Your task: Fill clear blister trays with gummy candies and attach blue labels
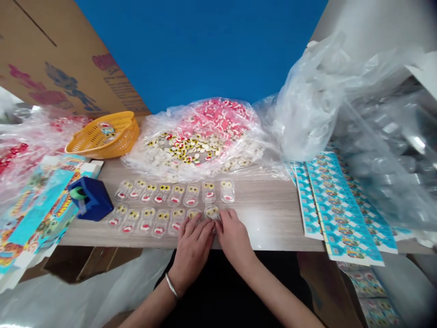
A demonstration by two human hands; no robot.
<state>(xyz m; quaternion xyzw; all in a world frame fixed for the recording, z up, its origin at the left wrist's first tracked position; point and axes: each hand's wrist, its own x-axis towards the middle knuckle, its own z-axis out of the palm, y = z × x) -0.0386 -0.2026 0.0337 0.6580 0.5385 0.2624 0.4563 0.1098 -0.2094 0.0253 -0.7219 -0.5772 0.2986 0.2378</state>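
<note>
Two rows of small clear plastic trays lie on the wood-grain table (266, 205), each showing yellow eye pieces and a red-and-white mouth piece. My left hand (194, 246) rests over the right part of the front row, its fingers partly covering a tray (193, 213). My right hand (235, 234) touches the right edge of the last front-row tray (211, 212). The fingertips of both hands meet near that tray's lower part, and whatever is between them is hidden. Behind the rows, an open plastic bag (164, 166) holds loose eye and mouth pieces.
A yellow basket (126, 139) stands at the back left, with a blue tape dispenser (97, 200) in front of it. Printed cartons (37, 205) lie at the left. Blue printed card sheets (341, 209) and crumpled plastic bags (307, 109) are at the right.
</note>
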